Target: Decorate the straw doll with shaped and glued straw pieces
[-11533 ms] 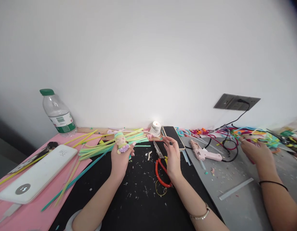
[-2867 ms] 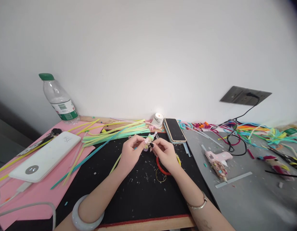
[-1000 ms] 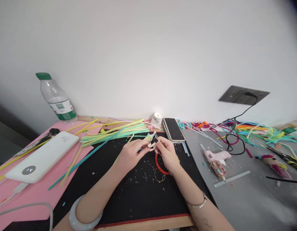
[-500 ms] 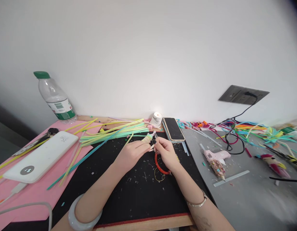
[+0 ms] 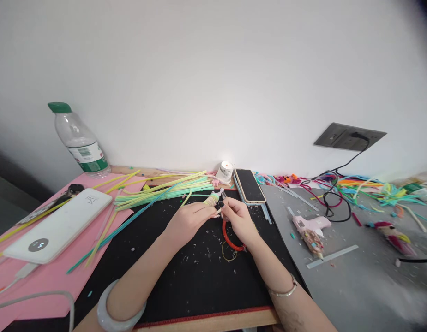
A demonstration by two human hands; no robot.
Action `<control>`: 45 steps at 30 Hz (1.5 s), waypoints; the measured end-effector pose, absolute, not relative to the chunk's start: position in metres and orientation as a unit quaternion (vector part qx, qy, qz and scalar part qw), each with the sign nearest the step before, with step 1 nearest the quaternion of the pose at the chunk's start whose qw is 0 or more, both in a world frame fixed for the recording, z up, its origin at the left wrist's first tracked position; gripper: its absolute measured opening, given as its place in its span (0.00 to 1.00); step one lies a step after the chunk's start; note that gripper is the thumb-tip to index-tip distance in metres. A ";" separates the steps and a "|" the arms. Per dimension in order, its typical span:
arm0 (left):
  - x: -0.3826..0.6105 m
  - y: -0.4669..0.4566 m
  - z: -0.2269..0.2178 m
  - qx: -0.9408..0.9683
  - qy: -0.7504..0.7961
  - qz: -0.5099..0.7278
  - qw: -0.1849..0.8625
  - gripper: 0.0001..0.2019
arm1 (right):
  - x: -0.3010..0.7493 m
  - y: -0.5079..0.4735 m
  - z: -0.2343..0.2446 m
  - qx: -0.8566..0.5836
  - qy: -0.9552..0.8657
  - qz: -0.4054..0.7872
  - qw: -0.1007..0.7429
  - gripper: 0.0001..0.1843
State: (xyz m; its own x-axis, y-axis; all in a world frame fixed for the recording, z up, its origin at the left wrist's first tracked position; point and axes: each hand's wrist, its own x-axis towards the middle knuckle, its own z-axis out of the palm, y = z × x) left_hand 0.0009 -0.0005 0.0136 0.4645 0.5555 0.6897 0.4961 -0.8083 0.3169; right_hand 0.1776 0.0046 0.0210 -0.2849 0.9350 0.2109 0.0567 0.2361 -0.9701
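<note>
1. The left hand [image 5: 190, 222] is holding its fingers nearly closed around a small pale green-and-yellow piece [image 5: 211, 200], which is sitting above the far half of the black mat [image 5: 199, 286].
2. The right hand [image 5: 239, 221] is pinching at the same piece, thumb against fingers with little gap showing; its exact contact is partly hidden.
3. Red-handled scissors [image 5: 230, 240] are lying just under the right hand, limiting room directly below it.
4. Toward the wall, a bundle of stems [image 5: 165, 196] is overlapping the mat's far edge, and a phone [image 5: 249, 186] is straddling its far right corner.
5. On the near side, the mat is extending toward its red-stitched edge, bearing scattered scraps; the wooden counter [image 5: 206, 323] is showing beyond.
6. A glue gun [image 5: 308, 230] is lying right of the mat, well apart from both hands.
</note>
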 end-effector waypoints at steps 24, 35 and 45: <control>0.028 -0.007 0.018 0.453 0.390 0.598 0.534 0.09 | 0.158 -0.005 0.008 -0.391 -0.586 0.476 0.526 0.17; 0.037 -0.012 0.013 0.397 0.381 0.606 0.574 0.09 | 0.153 -0.010 0.012 -0.397 -0.601 0.418 0.554 0.11; 0.039 -0.015 0.012 0.418 0.404 0.610 0.538 0.13 | 0.156 -0.012 0.013 -0.416 -0.718 0.301 0.470 0.10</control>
